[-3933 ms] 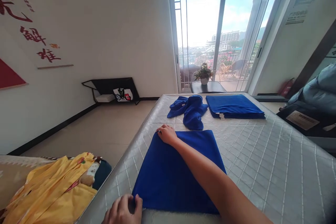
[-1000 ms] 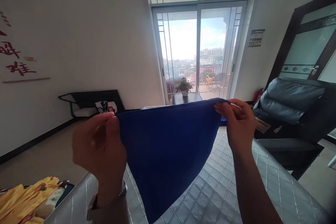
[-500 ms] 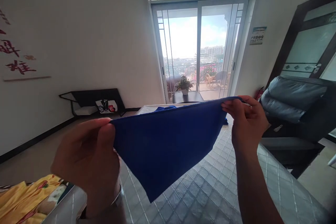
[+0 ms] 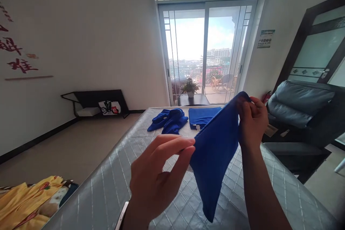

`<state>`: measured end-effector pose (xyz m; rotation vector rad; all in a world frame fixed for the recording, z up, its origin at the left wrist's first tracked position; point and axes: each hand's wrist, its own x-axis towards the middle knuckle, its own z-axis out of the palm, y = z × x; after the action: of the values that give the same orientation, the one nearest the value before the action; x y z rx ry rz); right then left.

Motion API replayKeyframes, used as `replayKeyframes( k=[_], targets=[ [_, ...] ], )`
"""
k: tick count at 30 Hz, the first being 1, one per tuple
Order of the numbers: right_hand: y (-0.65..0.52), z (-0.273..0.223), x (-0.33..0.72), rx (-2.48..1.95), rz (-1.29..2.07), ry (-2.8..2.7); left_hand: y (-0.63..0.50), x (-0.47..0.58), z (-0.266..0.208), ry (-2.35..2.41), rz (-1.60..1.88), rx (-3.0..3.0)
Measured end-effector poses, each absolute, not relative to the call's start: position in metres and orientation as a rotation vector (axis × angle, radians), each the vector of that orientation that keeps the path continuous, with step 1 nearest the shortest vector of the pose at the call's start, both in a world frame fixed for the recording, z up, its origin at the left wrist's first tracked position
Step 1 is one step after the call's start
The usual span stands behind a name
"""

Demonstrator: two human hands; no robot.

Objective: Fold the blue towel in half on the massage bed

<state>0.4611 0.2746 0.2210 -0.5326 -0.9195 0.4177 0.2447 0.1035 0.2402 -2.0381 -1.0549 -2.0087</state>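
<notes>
A blue cloth (image 4: 215,154) hangs in the air between my two hands, its lower end tapering to a point above the bed-like quilted surface. My left hand (image 4: 161,172) pinches one edge of it between thumb and fingers, near the middle of the view. Higher and to the right, my right hand (image 4: 253,122) grips the upper corner, and the fabric folds over at the fingers. Beyond them lie a crumpled blue cloth (image 4: 172,120) and a flat, folded blue cloth (image 4: 203,116) with a white tag on its near edge.
The silver quilted cover (image 4: 107,183) spreads below my hands. Yellow patterned fabric (image 4: 29,201) lies at the lower left. A dark leather armchair (image 4: 299,104) stands on the right. At the far end, a potted plant (image 4: 190,88) rests on a small dark table before the glass doors.
My left hand has moved right, toward my right hand, still pinching the cloth. The stretched cloth has narrowed and slants, uncovering the two blue cloths behind. My right hand has barely moved.
</notes>
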Motion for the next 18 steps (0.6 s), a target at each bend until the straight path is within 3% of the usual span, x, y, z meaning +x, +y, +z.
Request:
replayKeyframes(
  k=[5, 9, 14, 18],
  targets=[
    [0.278, 0.223, 0.440, -0.554, 0.459, -0.975, 0.084, 0.227, 0.247, -1.401, -1.926, -1.908],
    [0.293, 0.206, 0.365, -0.578, 0.648, -1.307, 0.067, 0.180, 0.231, -1.854, -1.760, -1.826],
    [0.277, 0.142, 0.266, -0.616, 0.756, -2.034, 0.047, 0.106, 0.151, -2.460, -1.298, -1.761],
    [0.221, 0.097, 0.277, -0.530, 0.678, -2.446, 0.030, 0.065, 0.073, -2.829, -0.860, -1.741]
  ],
)
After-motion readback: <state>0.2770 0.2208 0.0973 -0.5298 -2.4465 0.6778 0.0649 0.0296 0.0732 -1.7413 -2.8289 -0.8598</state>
